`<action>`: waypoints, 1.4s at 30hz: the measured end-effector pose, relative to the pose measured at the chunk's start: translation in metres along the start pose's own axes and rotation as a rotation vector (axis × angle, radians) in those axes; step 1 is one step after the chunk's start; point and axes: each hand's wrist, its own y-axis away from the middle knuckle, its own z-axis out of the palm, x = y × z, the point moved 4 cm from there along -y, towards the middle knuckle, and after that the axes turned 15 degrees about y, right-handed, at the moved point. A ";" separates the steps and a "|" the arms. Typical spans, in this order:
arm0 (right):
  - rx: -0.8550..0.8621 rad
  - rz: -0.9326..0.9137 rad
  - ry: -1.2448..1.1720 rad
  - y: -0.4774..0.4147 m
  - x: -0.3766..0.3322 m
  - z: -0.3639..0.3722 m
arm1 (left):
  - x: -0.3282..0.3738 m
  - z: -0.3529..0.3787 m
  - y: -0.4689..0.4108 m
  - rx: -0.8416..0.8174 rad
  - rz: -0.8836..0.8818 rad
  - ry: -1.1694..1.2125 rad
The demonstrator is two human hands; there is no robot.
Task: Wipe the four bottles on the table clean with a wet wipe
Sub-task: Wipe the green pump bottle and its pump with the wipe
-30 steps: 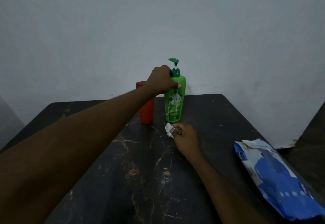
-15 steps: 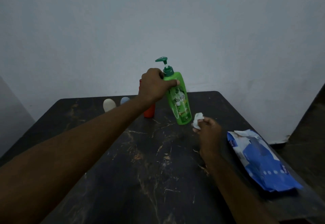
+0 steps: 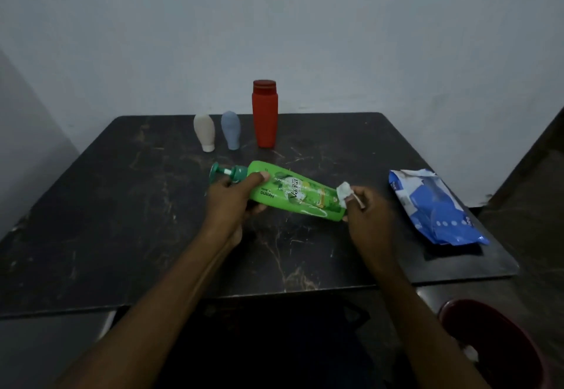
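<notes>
**Green pump bottle (image 3: 293,194) on its side in your hands, wipe at its base end.**

L to R: at upper centre, back of the table (image 3: 122,205), a cream bottle (image 3: 204,132), a blue-grey bottle (image 3: 231,129) & a taller red bottle (image 3: 265,114) stand in a row, well apart from your hands. Mid-frame, your left hand (image 3: 235,199) curls round the green bottle's neck end, pump pointing left; can't tell if the bottle touches the table. Right of centre, the bunched wet wipe (image 3: 343,191) is pinched in your right hand (image 3: 366,211) & touches the bottle's base end. The wipes pack (image 3: 436,205) lies at mid-right. Step, as I read it: wiping the green one; can't tell if the other 3 are done. Next move: drag the wipe along the body toward the pump & turn the bottle w/ your left hand to reach the back. Grip firm, as wet plastic may slip.
</notes>
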 end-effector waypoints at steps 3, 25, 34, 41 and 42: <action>-0.024 -0.030 0.038 0.001 -0.010 -0.001 | -0.008 -0.019 0.011 -0.096 -0.118 0.070; 0.182 -0.238 0.254 0.035 -0.013 0.001 | -0.023 -0.040 0.019 -0.094 -0.284 0.278; 0.130 -0.292 0.128 0.086 -0.055 0.049 | -0.025 -0.039 0.017 -0.040 -0.232 0.253; 0.101 -0.342 0.151 0.085 -0.056 0.047 | -0.023 -0.039 0.020 -0.021 -0.241 0.267; 0.116 -0.267 0.184 0.075 -0.045 0.038 | -0.023 -0.039 0.020 -0.021 -0.245 0.268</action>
